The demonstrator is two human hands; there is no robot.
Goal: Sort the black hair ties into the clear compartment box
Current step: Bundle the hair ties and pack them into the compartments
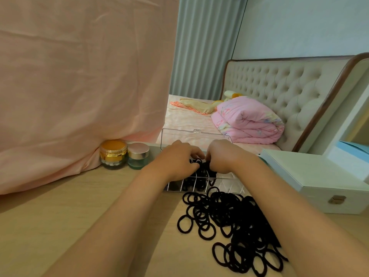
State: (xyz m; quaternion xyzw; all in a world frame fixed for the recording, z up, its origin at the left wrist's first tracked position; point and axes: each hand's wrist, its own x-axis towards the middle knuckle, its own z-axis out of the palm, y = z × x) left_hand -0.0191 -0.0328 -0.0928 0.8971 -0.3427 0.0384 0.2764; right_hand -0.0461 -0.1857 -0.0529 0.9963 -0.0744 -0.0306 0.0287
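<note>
Left grip: pinching hair ties inside clear compartment box.
Right grip: curled on the same bunch.
Loose pile: on desk, just nearward of box, under right forearm.

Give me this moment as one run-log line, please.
stage: sorting underway | left hand: pinches hair ties over compartment box | right hand: same bunch | lid: open | loose pile: on desk

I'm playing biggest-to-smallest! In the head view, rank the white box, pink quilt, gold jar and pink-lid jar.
1. white box, close to the camera and cut off by the frame edge.
2. pink quilt, which looks smaller because it is farther off.
3. gold jar and pink-lid jar: side by side, nearly alike, so no ranking.
</note>
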